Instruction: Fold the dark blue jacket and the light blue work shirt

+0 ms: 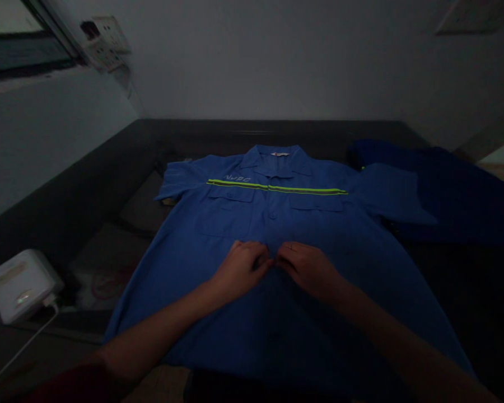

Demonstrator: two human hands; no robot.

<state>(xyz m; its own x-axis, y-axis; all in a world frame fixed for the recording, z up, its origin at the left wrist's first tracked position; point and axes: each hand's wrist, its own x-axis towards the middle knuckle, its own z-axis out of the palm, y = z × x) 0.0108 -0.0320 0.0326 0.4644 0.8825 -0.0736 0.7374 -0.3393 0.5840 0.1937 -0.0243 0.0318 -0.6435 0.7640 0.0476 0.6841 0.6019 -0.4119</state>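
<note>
Left hand [241, 266] and right hand [307, 266] pinch the blue, short-sleeved cloth shirt [231, 219] spread beneath them; beyond the left hand, white chest lettering [237, 178] begins "N", remainder unclear; white collar label [280, 154] illegible.

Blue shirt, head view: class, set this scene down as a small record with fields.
Garment: blue shirt, spread front up, collar at the far end
Marking: yellow-green stripe across it
Left hand: at the shirt's middle; grip unclear
Right hand: close beside it; grip unclear
Far right: darker blue cloth
Near left: white box with cable
Light: dim
</note>
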